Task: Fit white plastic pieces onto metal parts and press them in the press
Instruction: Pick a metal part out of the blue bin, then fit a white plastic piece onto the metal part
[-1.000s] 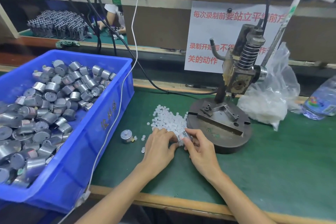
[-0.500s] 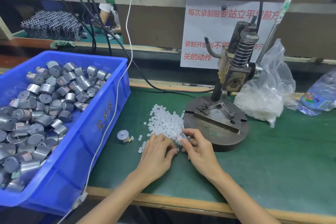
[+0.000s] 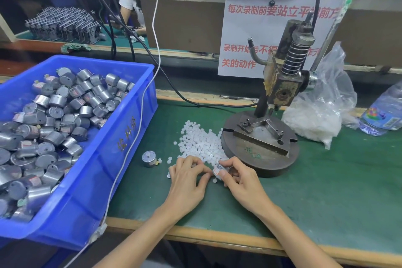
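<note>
My right hand (image 3: pixel 241 183) fingers pinch a small metal part (image 3: pixel 218 171) just in front of the press (image 3: pixel 261 159) base, left hand (image 3: pixel 189 183) fingers curled into the white plastic pieces (image 3: pixel 200 141) piled against the press's left side on the counter (image 3: pixel 326 202), can't tell if grasping one.

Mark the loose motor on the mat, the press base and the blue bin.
loose motor (image 3: pixel 148 156): head view, its round top face.
press base (image 3: pixel 264 164): head view, bare front of the round disc.
blue bin (image 3: pixel 93 191): head view, outer side wall.
</note>
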